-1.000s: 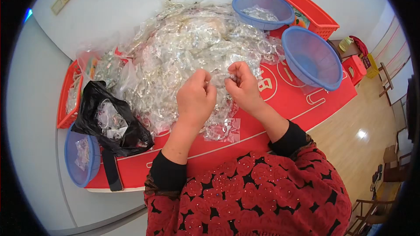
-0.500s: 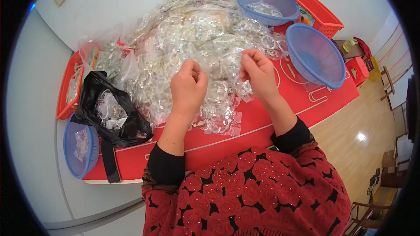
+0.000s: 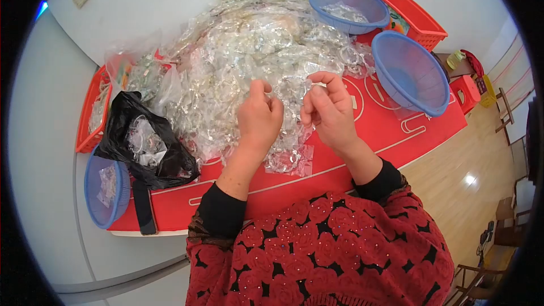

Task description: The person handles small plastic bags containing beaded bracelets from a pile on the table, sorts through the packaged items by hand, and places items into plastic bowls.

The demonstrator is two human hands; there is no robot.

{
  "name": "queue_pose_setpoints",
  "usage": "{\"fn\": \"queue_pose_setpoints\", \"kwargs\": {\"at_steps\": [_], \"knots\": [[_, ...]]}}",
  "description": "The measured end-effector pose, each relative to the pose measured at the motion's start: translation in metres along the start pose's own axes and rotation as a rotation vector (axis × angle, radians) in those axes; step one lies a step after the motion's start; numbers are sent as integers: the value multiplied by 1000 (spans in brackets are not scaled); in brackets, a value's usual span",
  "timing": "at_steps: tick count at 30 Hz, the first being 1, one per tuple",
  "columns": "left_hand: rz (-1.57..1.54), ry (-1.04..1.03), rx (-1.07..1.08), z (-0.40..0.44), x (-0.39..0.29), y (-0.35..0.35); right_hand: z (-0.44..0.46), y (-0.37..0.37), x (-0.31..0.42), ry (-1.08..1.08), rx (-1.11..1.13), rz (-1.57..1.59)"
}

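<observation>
A large heap of small clear plastic packets (image 3: pixel 243 45) with shiny, jewellery-like pieces inside covers the middle of the red table. Over the front of this heap, my left hand (image 3: pixel 259 116) is closed, thumb against curled fingers; whatever it holds is hidden. My right hand (image 3: pixel 331 110) faces it a short way to the right, thumb and forefinger pinched together. Something small and clear glints at its fingertips, too fine to name against the packets behind. The two hands are apart.
At right stand a blue basket (image 3: pixel 411 73), another blue basket (image 3: pixel 348 8) with packets and a red basket (image 3: pixel 402 14). At left are a black plastic bag (image 3: pixel 116 130), a red basket (image 3: pixel 85 127), a blue basket (image 3: pixel 102 209) and a dark phone-like slab (image 3: pixel 144 209) by the table edge.
My left hand has shifted right and slightly down, toward my right hand. My right hand has dropped a little and turned, its fingers spreading slightly; the gap between the hands is smaller.
</observation>
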State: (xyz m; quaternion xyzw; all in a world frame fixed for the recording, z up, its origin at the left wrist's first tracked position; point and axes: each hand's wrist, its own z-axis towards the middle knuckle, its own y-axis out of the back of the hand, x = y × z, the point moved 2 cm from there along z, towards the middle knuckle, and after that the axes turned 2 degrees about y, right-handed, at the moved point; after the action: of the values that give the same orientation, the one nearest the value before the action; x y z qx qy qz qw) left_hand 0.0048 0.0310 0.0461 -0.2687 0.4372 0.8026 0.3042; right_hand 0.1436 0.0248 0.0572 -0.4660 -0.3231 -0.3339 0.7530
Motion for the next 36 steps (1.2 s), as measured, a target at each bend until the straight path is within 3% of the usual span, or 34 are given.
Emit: {"fn": "queue_pose_setpoints", "kwargs": {"at_steps": [9, 18, 27, 30, 36], "knots": [[-47, 11, 19, -3, -3, -3, -5, -6, -2, 49, 18, -285], [-436, 278, 119, -1, -5, -1, -4, -4, -1, 79, -15, -470], [-199, -3, 59, -5, -7, -3, 2, 4, 1, -77, 84, -573], [-141, -29, 36, -6, -7, -3, 7, 9, -2, 110, 127, -773], [-93, -46, 1, -5, -2, -4, 7, 10, 3, 120, 167, -970]]}}
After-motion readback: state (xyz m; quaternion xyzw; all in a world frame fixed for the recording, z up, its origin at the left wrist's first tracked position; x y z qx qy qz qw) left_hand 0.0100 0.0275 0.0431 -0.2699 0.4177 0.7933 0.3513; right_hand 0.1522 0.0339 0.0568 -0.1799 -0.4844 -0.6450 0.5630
